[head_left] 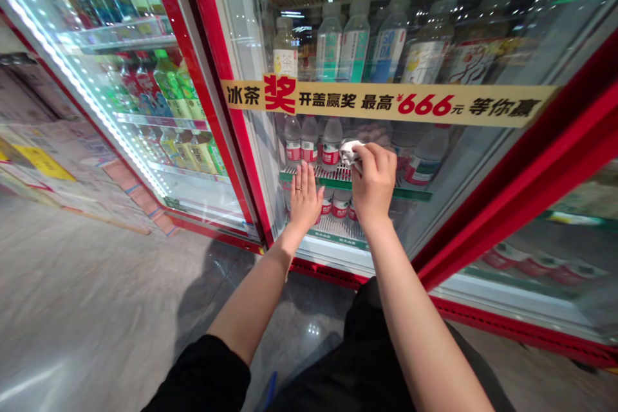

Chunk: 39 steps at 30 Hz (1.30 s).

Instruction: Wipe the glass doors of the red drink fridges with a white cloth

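Observation:
My right hand (375,180) is closed around a crumpled white cloth (351,152), which it holds at the glass door (309,141) of a red-framed drinks cooler. Lower and to the left, my left hand (305,196) lies flat with fingers stretched out, against or just in front of the same glass. A ring shows on one of its fingers. Across the door above both hands runs a yellow banner (371,102) with black and red lettering. Behind the glass stand water bottles (332,141) with red labels on a green-edged shelf.
On the left, a second lit cooler (178,96) holds several drinks. Further left, stacked cartons (53,161) stand on the grey floor (111,283). Another red-framed cooler (545,257) is at the right. Soda bottles (355,45) fill the upper shelf.

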Each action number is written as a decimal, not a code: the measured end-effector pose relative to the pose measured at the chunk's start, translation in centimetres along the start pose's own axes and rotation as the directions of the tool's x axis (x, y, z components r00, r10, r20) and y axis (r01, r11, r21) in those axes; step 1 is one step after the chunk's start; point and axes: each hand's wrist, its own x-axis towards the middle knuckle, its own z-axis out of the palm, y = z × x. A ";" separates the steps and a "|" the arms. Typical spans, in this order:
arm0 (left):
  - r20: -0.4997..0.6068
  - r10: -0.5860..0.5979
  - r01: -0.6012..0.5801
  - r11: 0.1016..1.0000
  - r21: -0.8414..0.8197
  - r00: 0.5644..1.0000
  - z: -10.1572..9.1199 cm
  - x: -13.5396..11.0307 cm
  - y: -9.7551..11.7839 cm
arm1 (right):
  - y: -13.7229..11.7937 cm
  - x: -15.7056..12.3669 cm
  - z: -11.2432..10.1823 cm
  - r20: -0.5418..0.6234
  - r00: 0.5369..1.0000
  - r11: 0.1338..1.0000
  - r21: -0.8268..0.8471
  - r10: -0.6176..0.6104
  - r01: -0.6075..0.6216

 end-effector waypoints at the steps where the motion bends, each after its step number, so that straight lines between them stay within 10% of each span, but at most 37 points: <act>1: 0.002 0.003 -0.003 1.000 0.002 1.000 -0.1 0.0 0.0 | -0.2 -0.2 0.2 0.023 1.000 1.000 -0.003 -0.017 0.017; 39: 0.015 -0.006 0.005 1.000 0.020 1.000 -0.2 -0.3 0.1 | -0.2 -1.4 0.2 0.097 0.995 0.999 0.014 -0.031 0.029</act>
